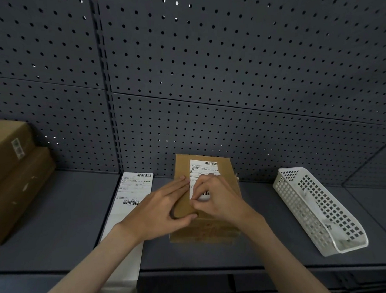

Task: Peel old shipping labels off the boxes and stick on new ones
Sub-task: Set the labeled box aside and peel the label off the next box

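Three boxes sit on the shelf [74, 218]: two stacked at its left end, one box [186, 168] mid-shelf against the back. The left hand [163, 205] lies flat on it; the right hand [216, 196] pinches its label's [203, 169] lower edge. A label strip [130, 201] lies beside it, a white basket [317, 209] to the right.

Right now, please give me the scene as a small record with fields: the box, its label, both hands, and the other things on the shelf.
box in work: small cardboard box at the middle of the grey shelf
label on box: white label, lower edge lifted
left hand: left hand holds the box at its left side, fingers straight on top
right hand: right hand pinches the label's lower edge
new labels: white label sheet left of the box
left side: stacked cardboard boxes
right side: white plastic basket
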`<state>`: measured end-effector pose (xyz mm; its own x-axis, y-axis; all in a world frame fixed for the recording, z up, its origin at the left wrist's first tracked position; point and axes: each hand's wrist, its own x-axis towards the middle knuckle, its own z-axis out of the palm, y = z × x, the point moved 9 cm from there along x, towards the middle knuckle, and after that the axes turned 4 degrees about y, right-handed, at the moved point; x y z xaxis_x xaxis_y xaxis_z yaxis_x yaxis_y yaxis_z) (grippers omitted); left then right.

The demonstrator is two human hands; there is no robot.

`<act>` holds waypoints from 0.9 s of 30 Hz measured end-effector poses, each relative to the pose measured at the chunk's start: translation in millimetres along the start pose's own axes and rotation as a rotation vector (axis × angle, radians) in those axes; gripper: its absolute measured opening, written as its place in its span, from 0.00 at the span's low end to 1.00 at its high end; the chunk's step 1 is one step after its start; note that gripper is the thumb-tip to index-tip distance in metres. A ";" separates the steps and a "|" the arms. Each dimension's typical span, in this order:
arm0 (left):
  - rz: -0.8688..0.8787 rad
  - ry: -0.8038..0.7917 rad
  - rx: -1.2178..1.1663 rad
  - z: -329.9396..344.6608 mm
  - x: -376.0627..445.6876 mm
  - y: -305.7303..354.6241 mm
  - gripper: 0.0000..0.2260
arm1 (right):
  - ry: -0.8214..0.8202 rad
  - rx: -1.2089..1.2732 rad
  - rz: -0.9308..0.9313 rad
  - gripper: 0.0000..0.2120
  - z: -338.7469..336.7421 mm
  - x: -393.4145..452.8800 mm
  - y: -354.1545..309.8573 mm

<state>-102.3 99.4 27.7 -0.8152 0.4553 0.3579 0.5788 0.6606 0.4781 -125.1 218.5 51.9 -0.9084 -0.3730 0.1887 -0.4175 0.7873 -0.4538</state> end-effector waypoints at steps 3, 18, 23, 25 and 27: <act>-0.001 0.001 -0.007 -0.1 -0.2 -0.7 0.38 | 0.009 -0.002 0.016 0.02 0.1 -0.1 -0.1; -0.007 -0.003 -0.007 -0.3 -0.2 1.0 0.38 | 0.035 -0.035 0.021 0.04 -1.9 -4.9 -3.9; -0.009 -0.009 -0.006 0.4 -0.3 0.6 0.38 | 0.018 -0.063 0.037 0.04 -1.8 -4.2 -5.4; -0.009 -0.013 -0.009 0.8 -0.7 1.0 0.39 | 0.015 -0.055 0.044 0.04 -1.0 -4.3 -5.1; -0.013 -0.011 -0.013 0.7 -1.0 0.4 0.38 | 0.022 -0.045 0.046 0.04 -1.0 -4.2 -5.3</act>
<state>-101.3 99.6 26.9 -0.8229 0.4534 0.3423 0.5681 0.6586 0.4935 -119.1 216.4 54.4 -0.9267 -0.3253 0.1881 -0.3754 0.8248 -0.4227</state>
